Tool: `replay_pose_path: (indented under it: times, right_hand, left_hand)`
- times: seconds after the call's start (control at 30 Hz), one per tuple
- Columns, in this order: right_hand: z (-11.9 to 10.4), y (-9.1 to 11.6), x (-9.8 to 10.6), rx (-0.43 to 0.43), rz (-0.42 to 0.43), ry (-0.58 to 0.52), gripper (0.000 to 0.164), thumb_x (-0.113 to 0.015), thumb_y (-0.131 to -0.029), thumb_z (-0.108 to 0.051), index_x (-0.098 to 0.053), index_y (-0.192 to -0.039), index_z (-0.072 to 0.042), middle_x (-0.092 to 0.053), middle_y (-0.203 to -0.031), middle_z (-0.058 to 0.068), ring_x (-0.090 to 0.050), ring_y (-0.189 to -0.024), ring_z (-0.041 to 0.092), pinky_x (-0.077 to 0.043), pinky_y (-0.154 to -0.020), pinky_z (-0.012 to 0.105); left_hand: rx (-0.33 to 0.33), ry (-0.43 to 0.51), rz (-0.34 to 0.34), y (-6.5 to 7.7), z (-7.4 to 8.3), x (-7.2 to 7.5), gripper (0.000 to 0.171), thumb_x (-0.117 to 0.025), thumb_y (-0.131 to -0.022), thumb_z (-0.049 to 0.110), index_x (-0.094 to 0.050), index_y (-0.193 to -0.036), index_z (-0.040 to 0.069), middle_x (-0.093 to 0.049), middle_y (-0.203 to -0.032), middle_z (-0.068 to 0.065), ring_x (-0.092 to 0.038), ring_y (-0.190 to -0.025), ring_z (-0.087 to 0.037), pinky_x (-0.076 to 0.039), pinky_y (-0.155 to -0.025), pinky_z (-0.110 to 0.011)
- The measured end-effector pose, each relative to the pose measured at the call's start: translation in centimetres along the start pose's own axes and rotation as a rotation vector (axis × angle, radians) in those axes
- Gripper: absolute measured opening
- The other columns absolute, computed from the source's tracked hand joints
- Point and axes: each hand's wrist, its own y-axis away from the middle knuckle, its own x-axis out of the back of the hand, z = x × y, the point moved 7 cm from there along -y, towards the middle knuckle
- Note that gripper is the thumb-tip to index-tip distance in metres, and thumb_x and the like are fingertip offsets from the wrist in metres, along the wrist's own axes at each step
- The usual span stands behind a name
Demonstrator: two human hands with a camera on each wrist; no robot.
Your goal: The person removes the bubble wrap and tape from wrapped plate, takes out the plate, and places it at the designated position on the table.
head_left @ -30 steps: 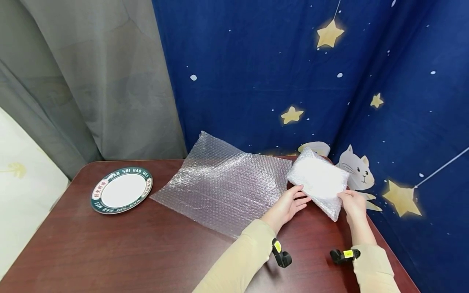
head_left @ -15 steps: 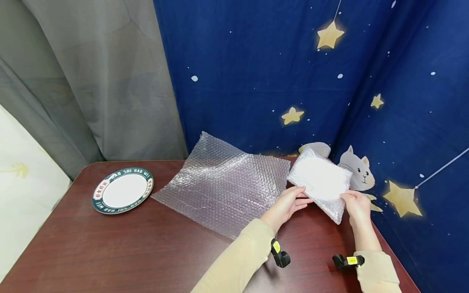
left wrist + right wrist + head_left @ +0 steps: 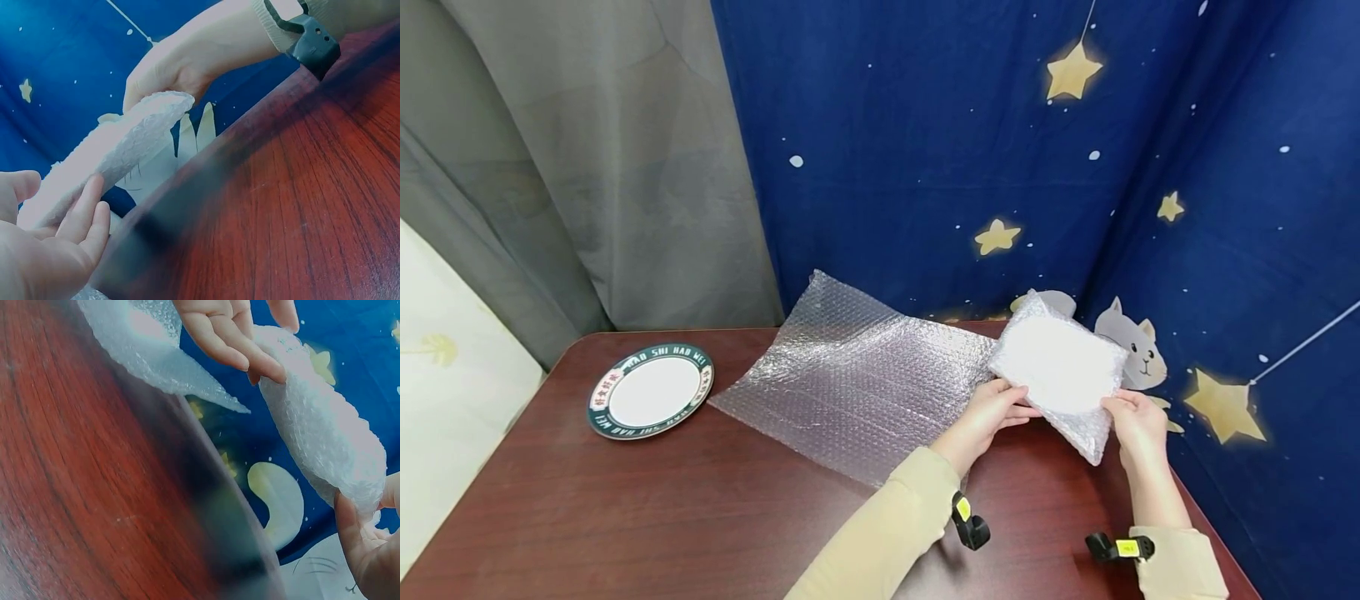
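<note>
A flat package in bubble wrap point(image 3: 1060, 367), its top glaring white, is held tilted above the table's back right corner. My left hand point(image 3: 988, 414) holds its near left edge, thumb on the upper side and fingers beneath, as the left wrist view shows along the package's edge point(image 3: 119, 150). At the near right edge my right hand point(image 3: 1138, 425) pinches the wrap; in the right wrist view its thumb presses the package's end point(image 3: 331, 437). What lies inside the wrap cannot be made out.
A loose sheet of bubble wrap point(image 3: 857, 392) lies left of the package, its back edge raised against the curtain point(image 3: 887, 167). On the dark red table point(image 3: 625, 517), a white plate with a green lettered rim point(image 3: 601, 393) lies at the far left. The curtain closes off the back and right.
The package has shifted slightly right and its far corner has risen a little. My right hand has moved a bit right and nearer, still pinching; the left hand stays almost in place.
</note>
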Motion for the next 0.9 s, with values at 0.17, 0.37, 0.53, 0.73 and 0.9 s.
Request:
replay_pose_path:
  times: [0.17, 0.37, 0.53, 0.73, 0.9]
  right_hand:
    - [-0.6, 0.7, -0.1, 0.007, 0.0, -0.019, 0.03, -0.059, -0.09, -0.007, -0.053, -0.114, 0.011, -0.056, -0.074, -0.012, -0.05, -0.071, 0.004, -0.044, -0.059, 0.016]
    - [-1.1, 1.5, -0.4, -0.007, -0.017, -0.076, 0.024, -0.059, -0.09, -0.004, -0.052, -0.109, 0.008, -0.057, -0.073, -0.012, -0.05, -0.069, 0.004, -0.044, -0.058, 0.016]
    - [-1.5, 1.9, -0.8, 0.008, -0.034, -0.109, 0.024, -0.058, -0.09, -0.001, -0.05, -0.109, 0.008, -0.057, -0.07, -0.01, -0.049, -0.063, 0.003, -0.045, -0.056, 0.017]
    - [-1.8, 2.5, -1.4, 0.017, -0.057, -0.213, 0.015, -0.058, -0.088, 0.004, -0.049, -0.1, 0.005, -0.055, -0.063, -0.008, -0.048, -0.056, 0.003, -0.044, -0.052, 0.017]
    - [-2.3, 3.0, -2.0, 0.047, -0.074, -0.216, 0.015, -0.058, -0.087, 0.006, -0.049, -0.099, 0.006, -0.057, -0.062, -0.008, -0.049, -0.055, 0.004, -0.045, -0.052, 0.017]
  left_hand:
    - [-0.005, -0.013, 0.034, 0.1, 0.3, 0.4, 0.008, -0.059, -0.092, 0.008, -0.06, -0.091, -0.001, -0.068, -0.082, -0.014, -0.07, -0.084, -0.032, -0.055, -0.078, -0.039]
    - [-0.027, -0.028, 0.045, 0.3, 0.5, 1.0, 0.008, -0.059, -0.091, 0.004, -0.057, -0.084, 0.001, -0.068, -0.077, -0.016, -0.07, -0.08, -0.032, -0.057, -0.072, -0.034]
    - [-0.042, -0.043, 0.034, 0.6, 0.8, 1.5, 0.007, -0.058, -0.091, 0.003, -0.056, -0.084, 0.002, -0.068, -0.077, -0.018, -0.07, -0.08, -0.032, -0.057, -0.074, -0.036]
    - [-0.055, -0.053, 0.031, 1.0, 1.3, 2.2, 0.008, -0.058, -0.09, 0.002, -0.055, -0.083, 0.002, -0.068, -0.076, -0.022, -0.07, -0.079, -0.033, -0.057, -0.073, -0.036]
    - [-0.059, -0.057, 0.022, 1.3, 1.5, 3.1, 0.006, -0.059, -0.088, 0.002, -0.056, -0.083, 0.001, -0.068, -0.075, -0.021, -0.07, -0.077, -0.031, -0.057, -0.073, -0.036]
